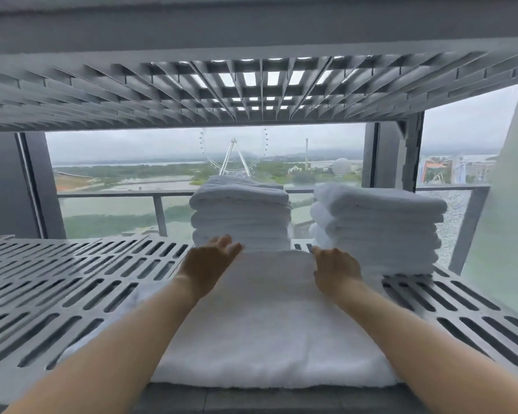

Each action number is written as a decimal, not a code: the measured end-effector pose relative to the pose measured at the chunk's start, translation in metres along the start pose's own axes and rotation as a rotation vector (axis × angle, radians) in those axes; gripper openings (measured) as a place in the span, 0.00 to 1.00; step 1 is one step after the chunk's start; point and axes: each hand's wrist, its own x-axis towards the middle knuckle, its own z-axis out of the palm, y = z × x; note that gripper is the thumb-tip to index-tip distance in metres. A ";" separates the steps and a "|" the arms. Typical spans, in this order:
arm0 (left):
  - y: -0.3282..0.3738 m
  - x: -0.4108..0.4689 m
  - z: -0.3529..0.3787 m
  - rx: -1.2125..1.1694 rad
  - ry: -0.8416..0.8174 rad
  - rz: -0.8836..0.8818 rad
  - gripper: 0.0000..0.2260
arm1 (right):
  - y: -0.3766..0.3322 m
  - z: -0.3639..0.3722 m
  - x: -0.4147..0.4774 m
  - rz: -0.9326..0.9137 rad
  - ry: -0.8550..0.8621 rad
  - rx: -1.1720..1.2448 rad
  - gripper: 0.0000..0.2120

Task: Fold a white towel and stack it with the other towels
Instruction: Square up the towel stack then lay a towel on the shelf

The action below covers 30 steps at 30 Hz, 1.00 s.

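Both forearms are reaching forward from 6 o'clock, roughly parallel, wrists low over the shelf. Left hand (211,265) is lying palm-down with fingers straight and slightly spread, touching the far-left corner of the folded white towel (260,324), fingertips pointing toward 1 o'clock, close to the base of the left towel stack (241,213). Right hand (338,271) is sitting on the towel's far-right corner, fingers curled over the far edge and gripping it, knuckles up. The towel is lying flat on the slotted grey metal shelf (72,288), running from centre to 6 o'clock, near edge at the shelf's front lip. The left stack is standing just behind it at 12 o'clock; the right towel stack (380,228) is standing at 2 o'clock, apart from the left one. An upper slotted shelf (251,91) is spanning overhead. A Ferris wheel (234,153) is showing through the window behind.
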 end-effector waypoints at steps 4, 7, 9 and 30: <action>0.014 0.002 0.002 -0.128 0.129 0.291 0.23 | 0.010 0.023 0.000 -0.172 -0.180 0.257 0.24; 0.020 -0.004 0.001 -0.297 0.023 0.410 0.11 | 0.014 0.022 -0.007 -0.236 -0.128 0.411 0.13; 0.021 -0.008 0.007 -0.379 -0.155 0.328 0.10 | 0.015 0.019 -0.012 -0.250 -0.149 0.413 0.09; -0.029 -0.035 0.000 0.436 -0.531 -0.156 0.27 | 0.011 0.017 -0.034 -0.339 -0.238 0.300 0.15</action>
